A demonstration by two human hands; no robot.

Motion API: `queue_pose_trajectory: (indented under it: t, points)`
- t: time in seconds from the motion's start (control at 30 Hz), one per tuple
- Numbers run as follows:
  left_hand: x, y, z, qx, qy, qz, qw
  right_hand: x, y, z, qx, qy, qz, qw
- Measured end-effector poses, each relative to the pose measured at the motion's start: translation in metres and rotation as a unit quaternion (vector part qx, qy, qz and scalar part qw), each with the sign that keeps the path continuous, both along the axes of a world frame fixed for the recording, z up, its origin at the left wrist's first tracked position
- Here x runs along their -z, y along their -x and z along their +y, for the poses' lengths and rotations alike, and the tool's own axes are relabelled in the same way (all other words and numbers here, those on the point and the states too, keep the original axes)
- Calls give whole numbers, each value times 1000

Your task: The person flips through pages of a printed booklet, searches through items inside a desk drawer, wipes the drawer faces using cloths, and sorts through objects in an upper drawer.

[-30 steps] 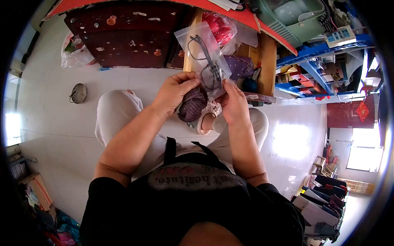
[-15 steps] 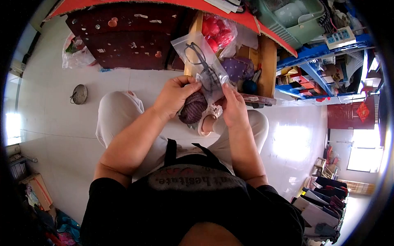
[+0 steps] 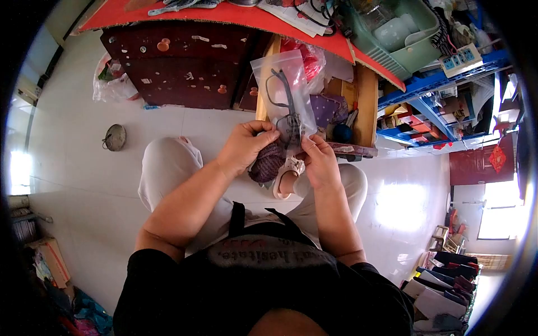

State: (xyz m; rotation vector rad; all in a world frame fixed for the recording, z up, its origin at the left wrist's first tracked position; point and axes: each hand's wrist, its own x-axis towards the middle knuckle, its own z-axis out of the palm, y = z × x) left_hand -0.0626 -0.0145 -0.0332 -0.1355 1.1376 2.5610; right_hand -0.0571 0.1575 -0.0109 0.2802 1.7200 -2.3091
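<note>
A clear plastic bag (image 3: 302, 73) with dark-framed glasses (image 3: 278, 89) inside is stretched between both hands, in front of the open drawer. My left hand (image 3: 246, 147) pinches the bag's lower left edge, thumb and fingers together. Beneath its fingers hangs a ball of dark purple yarn (image 3: 267, 163), partly hidden by that hand. My right hand (image 3: 321, 159) grips the lower right corner of the bag between thumb and fingers. Behind the bag, the drawer (image 3: 367, 112) holds a red item in plastic, a purple dotted cloth (image 3: 328, 110) and a blue ball (image 3: 342, 133).
A dark red cabinet (image 3: 185, 70) stands at the upper left under a red tabletop (image 3: 224, 15). A green basket (image 3: 414, 56) and a blue shelf (image 3: 423, 84) are at the upper right. One round metal dish (image 3: 116, 138) lies on the floor.
The view has tilted, so the room sits lower and more of the tabletop shows. The bag is more upright and the glasses inside hang at a steeper angle. Both hands keep their hold.
</note>
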Motion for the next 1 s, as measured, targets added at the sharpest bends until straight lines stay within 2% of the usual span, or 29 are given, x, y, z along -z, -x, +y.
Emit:
queue_pose_trajectory:
  t: [0.1, 0.3, 0.4, 0.47, 0.5, 0.53, 0.57, 0.63, 0.67, 0.77, 0.9, 1.0]
  points:
    - [-1, 0, -1, 4, 22, -3, 1000, 1, -1, 0, -5, 16, -6, 1000]
    - [-4, -1, 0, 16, -6, -6, 1000, 2, -1, -1, -4, 26, -12, 1000]
    - [-7, -2, 0, 14, 25, -3, 1000, 5, -1, 3, -12, -12, -5, 1000]
    - [-8, -1, -1, 14, 142, 5, 990, 3, -2, -1, 11, -10, 14, 1000]
    - [-5, 0, 0, 17, 143, 20, 989, 0, -3, 0, 29, -11, 21, 999]
    - [0, 0, 1, 10, 124, 31, 992, -6, -3, 3, -32, -30, 44, 998]
    - [2, -1, 2, 3, 106, 39, 994, -10, -4, 5, -27, -31, 53, 998]
    - [0, -4, 3, 2, 72, 25, 997, -16, -7, 7, -73, -199, 105, 972]
    - [1, -4, 3, 9, 89, 34, 995, -11, -7, 12, -71, -217, 86, 970]
    - [0, -5, 2, 23, 98, 41, 994, -13, -8, 13, -37, -166, 89, 981]
    - [1, 0, -1, 4, 8, 36, 999, -58, -3, 14, 47, -136, 93, 985]
    - [1, 2, -2, -3, -45, 31, 998, -76, 24, 19, 52, -131, 145, 979]
